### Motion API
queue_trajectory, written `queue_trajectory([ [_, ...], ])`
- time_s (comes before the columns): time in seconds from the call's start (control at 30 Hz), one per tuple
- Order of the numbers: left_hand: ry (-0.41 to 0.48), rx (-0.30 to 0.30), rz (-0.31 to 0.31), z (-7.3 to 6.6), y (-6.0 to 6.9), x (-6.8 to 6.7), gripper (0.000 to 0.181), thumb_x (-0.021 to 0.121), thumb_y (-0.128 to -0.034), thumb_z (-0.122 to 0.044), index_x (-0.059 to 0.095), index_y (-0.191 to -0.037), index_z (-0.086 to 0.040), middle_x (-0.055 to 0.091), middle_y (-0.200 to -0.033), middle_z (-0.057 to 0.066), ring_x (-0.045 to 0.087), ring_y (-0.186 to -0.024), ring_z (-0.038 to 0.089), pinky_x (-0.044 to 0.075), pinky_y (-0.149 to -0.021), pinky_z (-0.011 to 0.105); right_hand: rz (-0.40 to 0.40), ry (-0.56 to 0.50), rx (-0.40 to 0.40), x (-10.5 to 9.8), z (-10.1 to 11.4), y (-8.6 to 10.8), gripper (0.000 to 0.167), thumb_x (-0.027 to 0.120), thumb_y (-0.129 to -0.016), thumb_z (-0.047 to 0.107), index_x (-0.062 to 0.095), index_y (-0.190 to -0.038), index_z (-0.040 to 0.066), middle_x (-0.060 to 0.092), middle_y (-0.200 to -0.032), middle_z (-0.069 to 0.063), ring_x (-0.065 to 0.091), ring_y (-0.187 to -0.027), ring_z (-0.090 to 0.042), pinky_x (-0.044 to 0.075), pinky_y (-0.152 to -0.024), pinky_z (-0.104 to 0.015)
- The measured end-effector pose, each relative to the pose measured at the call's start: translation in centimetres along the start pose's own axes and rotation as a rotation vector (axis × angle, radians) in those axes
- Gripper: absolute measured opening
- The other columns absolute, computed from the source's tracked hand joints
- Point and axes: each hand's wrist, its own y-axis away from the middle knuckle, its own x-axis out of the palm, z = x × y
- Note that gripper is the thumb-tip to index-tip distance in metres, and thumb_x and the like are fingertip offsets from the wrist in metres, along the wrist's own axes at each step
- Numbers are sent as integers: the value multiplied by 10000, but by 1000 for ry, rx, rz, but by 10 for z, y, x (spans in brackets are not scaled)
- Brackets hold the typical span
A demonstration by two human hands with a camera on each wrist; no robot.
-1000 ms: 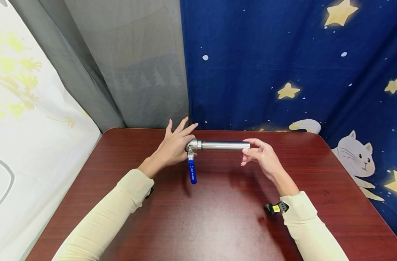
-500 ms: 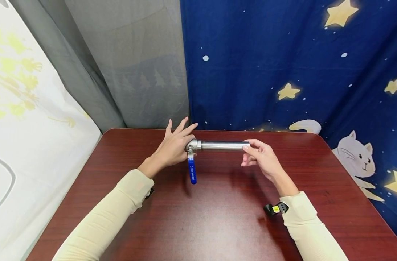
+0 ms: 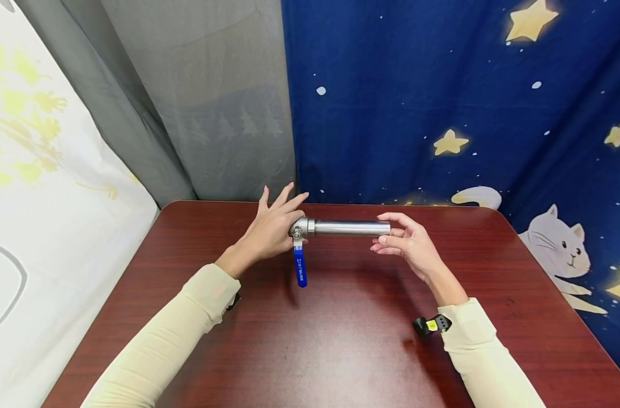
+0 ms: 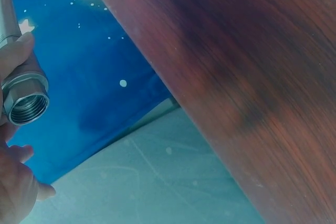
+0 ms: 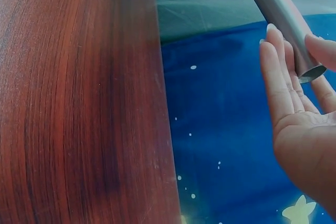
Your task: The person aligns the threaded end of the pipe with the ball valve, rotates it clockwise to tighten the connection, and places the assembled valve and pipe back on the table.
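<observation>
In the head view, a steel pipe (image 3: 353, 228) lies level above the table, its left end joined to a metal ball valve (image 3: 301, 226) whose blue lever (image 3: 300, 266) hangs down. My left hand (image 3: 271, 228) grips the valve's left side, three fingers spread upward. At the pipe's right end is my right hand (image 3: 409, 243), thumb and fingers loosely around it. The left wrist view shows the valve's threaded opening (image 4: 29, 107) beside my left hand (image 4: 18, 184). In the right wrist view, my thumb and extended fingers flank the pipe's hollow end (image 5: 312, 73); my right hand (image 5: 310, 135) is palm-up there.
The brown table (image 3: 335, 340) extends below both hands. Behind its far edge hang a grey curtain (image 3: 223, 113) and a blue curtain with stars (image 3: 371, 141). A white patterned cloth (image 3: 50, 215) hangs at the left.
My right fingers have spread and shifted around the pipe end, the index finger lifting and the thumb moving lower. The left hand and valve look unmoved.
</observation>
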Motion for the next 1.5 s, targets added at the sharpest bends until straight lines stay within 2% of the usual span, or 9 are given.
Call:
queue_trajectory([
  [0.17, 0, -2, 3, -1, 0, -1, 389, 859, -698, -332, 684, -984, -134, 448, -1495, 76, 199, -1477, 327, 109, -1057, 752, -4, -1, 5, 0, 0, 1, 391, 643, -862, -76, 559, -1230, 29, 704, -878, -233, 727, -744, -314, 576, -726, -441],
  [0.33, -13, 4, 0, -1, 0, -1, 382, 856, -700, -324, 682, -983, -135, 450, -1494, 73, 208, -1474, 329, 125, -1052, 755, -36, 38, 55, 0, 0, 1, 331, 635, -917, 40, 543, -1234, 9, 703, -776, -145, 724, -674, -264, 573, -711, -461],
  [0.6, -17, 12, -8, -3, -1, -2, 376, 853, -701, -298, 686, -990, -127, 457, -1490, 72, 218, -1472, 328, 128, -1050, 756, -87, 88, 91, 1, 0, 0, 171, 584, -977, 180, 569, -1064, 35, 674, -710, -89, 713, -623, -218, 584, -659, -386],
  [0.77, -14, 12, -10, -4, -2, -2, 388, 860, -698, -311, 692, -991, -119, 465, -1483, 77, 230, -1467, 333, 136, -1046, 758, -91, 95, 73, 2, 0, 1, 206, 596, -966, 141, 559, -1155, 68, 684, -719, -90, 710, -630, -208, 587, -656, -367],
  [0.9, -10, 7, -7, -4, -2, -2, 387, 864, -692, -307, 691, -986, -124, 463, -1485, 75, 223, -1469, 331, 134, -1047, 758, -44, 59, 26, 0, 1, 2, 362, 615, -919, 8, 514, -1255, 100, 692, -751, -101, 708, -650, -222, 589, -658, -370],
  [1.03, -9, -1, 2, -4, -2, -2, 384, 859, -697, -309, 690, -994, -133, 453, -1493, 72, 210, -1474, 325, 127, -1050, 756, -3, 33, -9, -1, 1, 2, 414, 614, -890, -60, 466, -1275, -21, 692, -775, -113, 716, -671, -243, 589, -666, -372],
  [1.13, -8, 1, 6, -3, -3, -2, 389, 855, -703, -317, 690, -1001, -130, 451, -1494, 74, 209, -1474, 325, 125, -1051, 756, -12, 47, -1, -2, 0, 3, 439, 617, -901, -38, 423, -1292, -84, 696, -773, -109, 719, -672, -242, 590, -672, -377],
  [1.3, -5, 6, 1, -2, -2, -1, 394, 856, -704, -327, 689, -999, -127, 456, -1489, 78, 216, -1470, 330, 121, -1052, 756, -51, 101, 42, -1, 1, 3, 417, 624, -930, 53, 451, -1293, -55, 694, -752, -96, 716, -651, -221, 589, -674, -378],
  [1.5, 0, 8, -5, -3, -2, -1, 401, 866, -693, -324, 692, -996, -127, 466, -1482, 75, 222, -1469, 331, 119, -1049, 759, -93, 124, 68, 2, 2, 3, 248, 605, -961, 137, 540, -1165, 13, 691, -752, -89, 715, -643, -216, 587, -675, -370],
])
